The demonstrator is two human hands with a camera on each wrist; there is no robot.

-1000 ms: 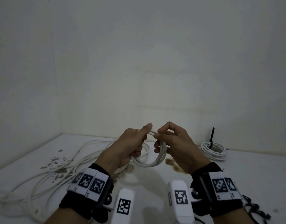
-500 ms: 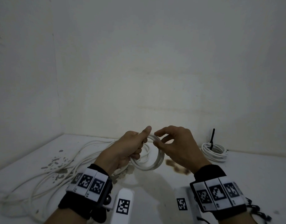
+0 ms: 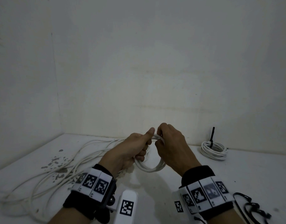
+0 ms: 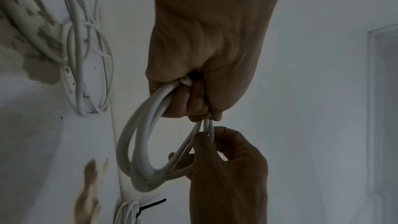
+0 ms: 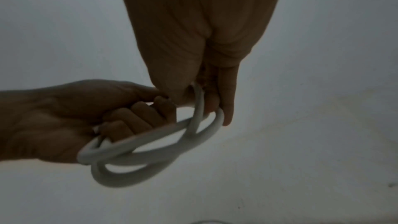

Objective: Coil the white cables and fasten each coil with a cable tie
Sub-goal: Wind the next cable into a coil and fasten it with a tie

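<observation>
A small coil of white cable point(image 3: 152, 168) hangs in the air between both hands above the white table. My left hand point(image 3: 139, 148) grips the coil's left side in a fist, thumb laid along the top strands; in the left wrist view the coil point(image 4: 137, 142) loops out below the left hand point(image 4: 193, 105). My right hand point(image 3: 166, 143) curls its fingers round the coil's top right strands. In the right wrist view the coil point(image 5: 150, 157) runs from the left hand point(image 5: 120, 122) to the right hand point(image 5: 206, 101). The cable's loose length point(image 3: 61, 168) trails left over the table.
A finished white coil point(image 3: 214, 150) with an upright black cable tie point(image 3: 212, 136) lies at the back right. Several black cable ties point(image 3: 252, 207) lie at the front right. Walls close the left and back. Grey stains point(image 3: 56, 160) mark the table at left.
My right hand has turned over, knuckles up, and closed round the coil's top strands beside the left thumb. The left hand keeps its grip in place.
</observation>
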